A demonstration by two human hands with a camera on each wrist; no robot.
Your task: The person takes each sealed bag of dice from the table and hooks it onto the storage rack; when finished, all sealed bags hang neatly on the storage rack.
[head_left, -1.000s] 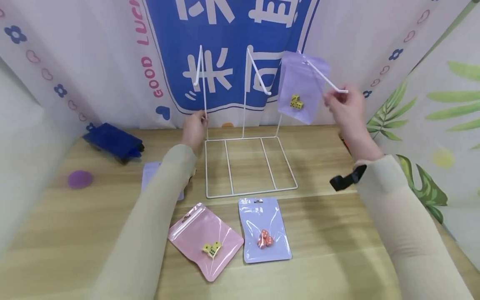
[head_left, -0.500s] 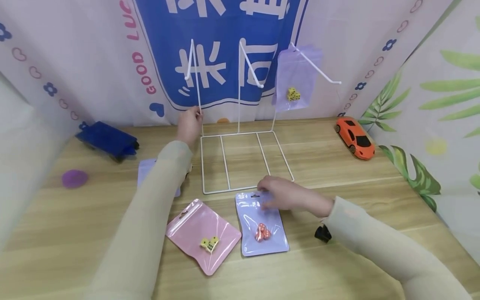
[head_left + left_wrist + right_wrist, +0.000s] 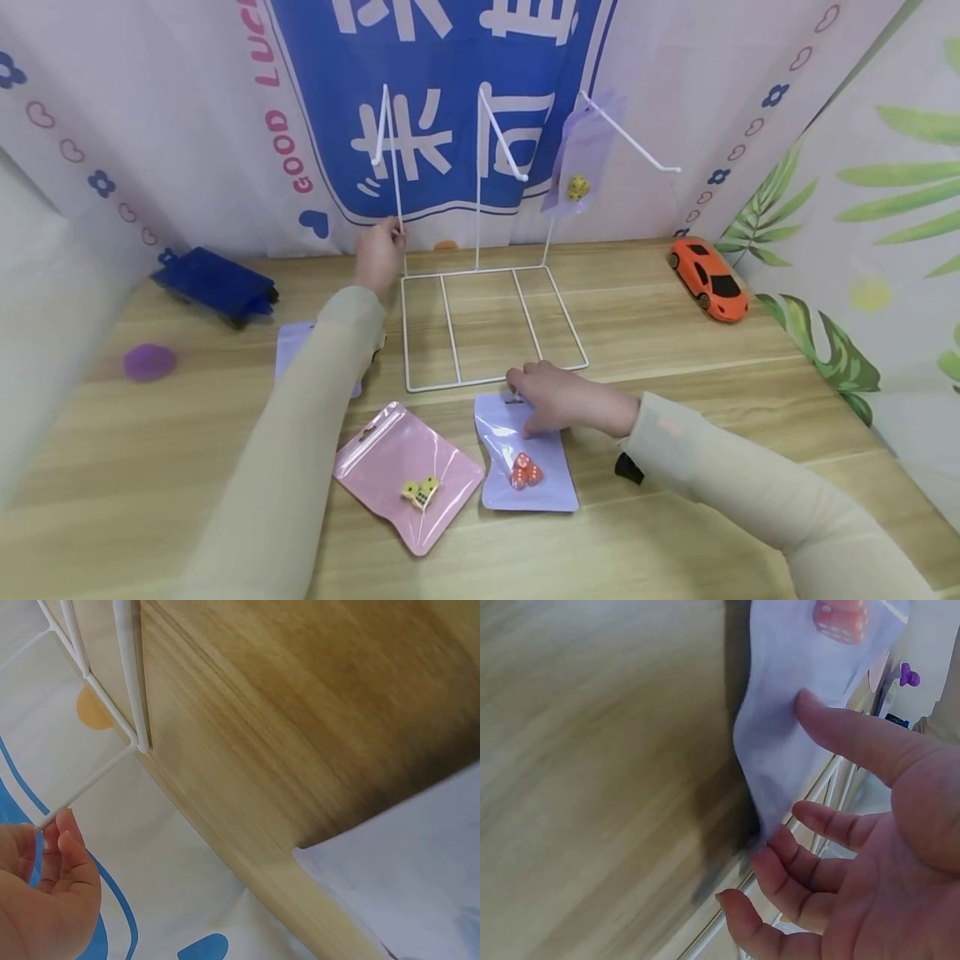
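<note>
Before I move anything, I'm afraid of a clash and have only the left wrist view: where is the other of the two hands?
Observer: The right hand is over the top end of the blue bag.
Operator: Does anything hang on the rack? Its hooks are out of my view.
Observer: Yes, a purple bag hangs on the hook farthest right in the head view.
Operator: And what lies beside the blue bag?
Observer: A pink bag, just left of it in the head view.
</note>
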